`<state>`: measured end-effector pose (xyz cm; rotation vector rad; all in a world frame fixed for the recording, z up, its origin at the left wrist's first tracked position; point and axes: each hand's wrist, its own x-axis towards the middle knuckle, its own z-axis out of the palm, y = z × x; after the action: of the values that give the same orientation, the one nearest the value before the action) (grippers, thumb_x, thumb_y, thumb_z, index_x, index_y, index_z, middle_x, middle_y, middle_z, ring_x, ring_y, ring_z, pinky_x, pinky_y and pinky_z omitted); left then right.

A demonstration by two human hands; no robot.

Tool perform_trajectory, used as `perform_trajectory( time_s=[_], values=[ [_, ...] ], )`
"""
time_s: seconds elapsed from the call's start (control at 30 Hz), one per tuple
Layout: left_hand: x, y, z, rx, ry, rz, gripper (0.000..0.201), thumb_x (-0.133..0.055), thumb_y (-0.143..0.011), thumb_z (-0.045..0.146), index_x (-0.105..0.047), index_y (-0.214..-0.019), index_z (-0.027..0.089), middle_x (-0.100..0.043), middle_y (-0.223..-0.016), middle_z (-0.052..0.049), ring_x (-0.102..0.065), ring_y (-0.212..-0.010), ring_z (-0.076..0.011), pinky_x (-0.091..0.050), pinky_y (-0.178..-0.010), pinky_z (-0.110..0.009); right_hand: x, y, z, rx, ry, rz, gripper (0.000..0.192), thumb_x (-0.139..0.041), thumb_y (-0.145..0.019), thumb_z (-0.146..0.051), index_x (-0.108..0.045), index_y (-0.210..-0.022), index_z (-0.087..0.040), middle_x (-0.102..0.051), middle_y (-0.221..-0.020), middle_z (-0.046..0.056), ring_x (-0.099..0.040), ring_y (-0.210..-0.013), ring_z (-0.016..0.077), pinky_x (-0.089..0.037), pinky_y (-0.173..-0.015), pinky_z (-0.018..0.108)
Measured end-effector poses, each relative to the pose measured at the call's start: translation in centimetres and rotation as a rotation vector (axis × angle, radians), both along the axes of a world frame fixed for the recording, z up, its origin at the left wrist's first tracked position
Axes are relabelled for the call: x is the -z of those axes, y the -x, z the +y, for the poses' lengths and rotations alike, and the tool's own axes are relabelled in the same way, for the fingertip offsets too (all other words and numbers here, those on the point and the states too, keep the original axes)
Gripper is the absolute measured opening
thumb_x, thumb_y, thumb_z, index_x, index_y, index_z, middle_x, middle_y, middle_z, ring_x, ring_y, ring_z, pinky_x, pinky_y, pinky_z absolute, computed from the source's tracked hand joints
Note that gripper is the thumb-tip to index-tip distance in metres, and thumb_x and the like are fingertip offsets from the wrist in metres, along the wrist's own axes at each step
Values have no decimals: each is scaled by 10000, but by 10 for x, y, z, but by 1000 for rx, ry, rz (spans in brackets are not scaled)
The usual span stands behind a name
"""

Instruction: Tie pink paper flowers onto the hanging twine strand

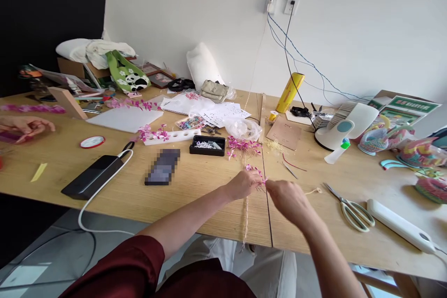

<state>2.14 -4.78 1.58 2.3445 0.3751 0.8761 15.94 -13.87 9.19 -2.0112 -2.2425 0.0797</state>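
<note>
Between the two hands, a sprig of pink flowers [256, 173] on a pale twine strand [246, 216] is pinched from both sides: the left hand [243, 185] grips it with closed fingertips, the right hand [288, 199] meets it just beside, fingers curled. Both forearms reach in over the wooden tabletop [195, 186]. Scissors [351, 208] lie right of the right hand, beneath a white wall [349, 23].
</note>
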Motion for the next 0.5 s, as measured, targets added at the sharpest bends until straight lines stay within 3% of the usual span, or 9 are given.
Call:
perform_trajectory(
  time_s=[0.1,0.17,0.23,0.33,0.4,0.5],
  values=[
    [-9,6,-6,263,110,-41,200,-480,-819,216,-663,-794,141,-598,-774,-77,-538,-740,-146,-405,-696,-263,-15,-23,14,-133,53,218,204,-447,-774,-191,-489,-575,-183,-433,-515,-18,-352,-492,100,-232,-504,233],
    [-15,11,-11,291,296,-147,183,-526,-798,262,-668,-807,147,-606,-767,-71,-545,-733,-144,-408,-695,-264,-4,-33,19,-164,85,545,221,-458,-799,-296,-511,-619,-179,-470,-583,-13,-398,-562,109,-289,-542,222],
    [-16,14,-15,191,527,-294,181,-571,-765,298,-659,-773,141,-584,-693,-43,-526,-641,-121,-407,-632,-252,17,-32,19,-106,69,856,254,-479,-791,-384,-513,-649,-176,-468,-608,-14,-406,-589,113,-314,-557,222],
    [-9,15,-17,-5,750,-467,207,-584,-748,330,-621,-729,127,-506,-568,9,-468,-521,-89,-387,-542,-227,53,-14,11,14,-9,1095,269,-492,-783,-422,-514,-668,-180,-430,-589,-29,-371,-561,104,-300,-535,221],
    [-1,13,-16,-148,741,-500,210,-577,-750,329,-613,-724,124,-493,-570,15,-464,-524,-85,-385,-539,-217,68,2,6,40,-62,1142,273,-494,-786,-422,-518,-664,-179,-415,-588,-31,-362,-565,103,-298,-540,220],
    [10,9,-13,-352,572,-475,186,-573,-749,298,-628,-699,128,-509,-629,-2,-482,-588,-93,-391,-585,-213,74,17,2,55,-111,1090,267,-485,-798,-407,-528,-674,-174,-410,-603,-30,-357,-586,105,-297,-555,216]
  ],
)
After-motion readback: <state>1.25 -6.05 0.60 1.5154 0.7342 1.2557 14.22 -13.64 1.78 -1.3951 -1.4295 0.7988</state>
